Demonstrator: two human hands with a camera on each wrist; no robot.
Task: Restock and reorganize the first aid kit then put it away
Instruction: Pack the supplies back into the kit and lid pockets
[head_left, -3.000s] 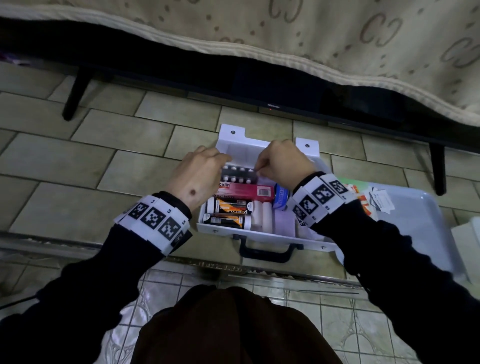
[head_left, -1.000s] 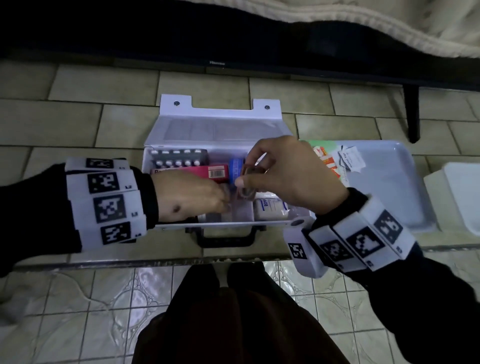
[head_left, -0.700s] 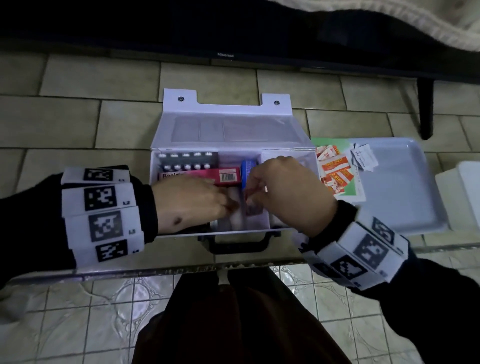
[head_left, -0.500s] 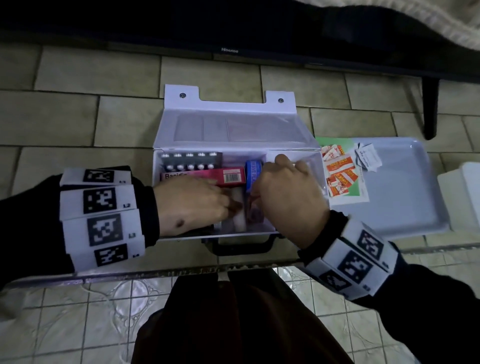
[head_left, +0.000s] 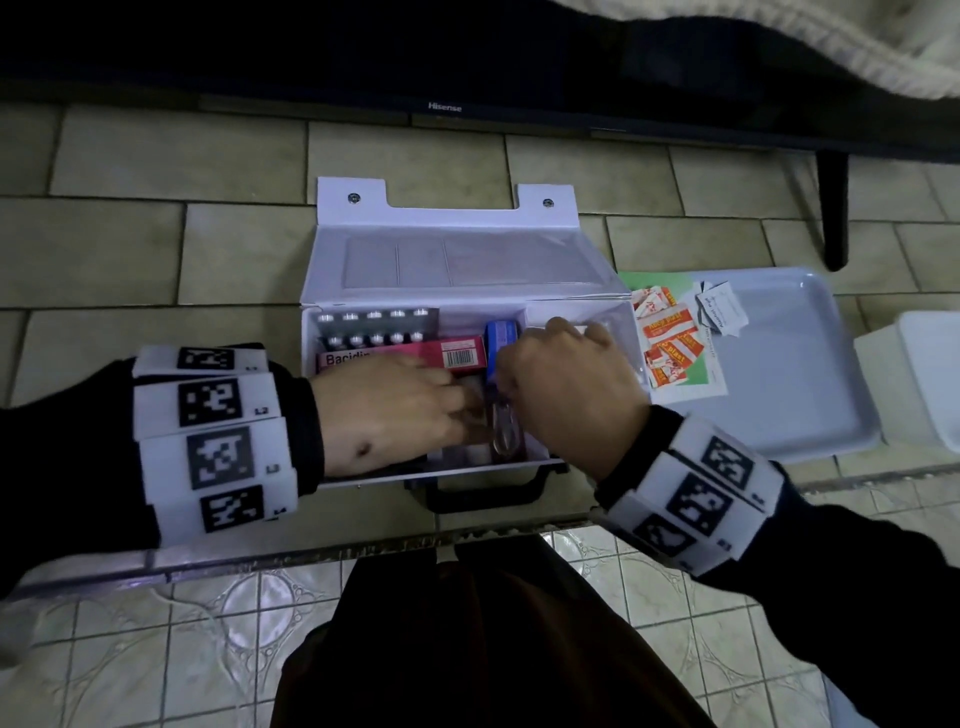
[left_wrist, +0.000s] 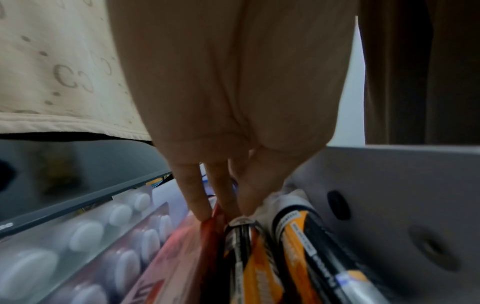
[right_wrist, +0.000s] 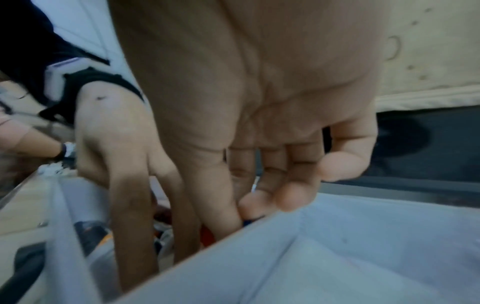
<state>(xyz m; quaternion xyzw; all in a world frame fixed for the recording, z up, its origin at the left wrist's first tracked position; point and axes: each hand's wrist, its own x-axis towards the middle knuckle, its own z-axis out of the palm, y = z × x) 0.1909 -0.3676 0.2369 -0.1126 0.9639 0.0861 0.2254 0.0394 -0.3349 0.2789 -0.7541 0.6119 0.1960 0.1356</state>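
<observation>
The white first aid kit (head_left: 467, 270) lies open on a tiled ledge, lid back. Inside are a blister pack (head_left: 376, 325), a red Bacidin box (head_left: 441, 353), a blue pack (head_left: 501, 332) and two orange-and-black tubes (left_wrist: 298, 246). Metal scissors (head_left: 504, 431) lie in the middle, handles toward me. My left hand (head_left: 395, 410) reaches in from the left; its straight fingertips (left_wrist: 202, 214) press the ends of the red box (left_wrist: 182, 257) and a tube. My right hand (head_left: 566, 379) is over the middle, thumb and forefinger (right_wrist: 249, 203) pinched at the scissors' far end beside a white divider (right_wrist: 285, 236).
A grey tray (head_left: 805, 389) to the right of the kit holds orange plaster sachets (head_left: 670, 338) on a green-and-white sheet. A white box (head_left: 919, 379) stands at the far right. A television (head_left: 441, 106) with a black foot (head_left: 834, 208) blocks the back. The ledge edge (head_left: 363, 545) is near me.
My right hand came down from above the kit and lowered the scissors into the middle. My left hand stayed pressed on the items at the left.
</observation>
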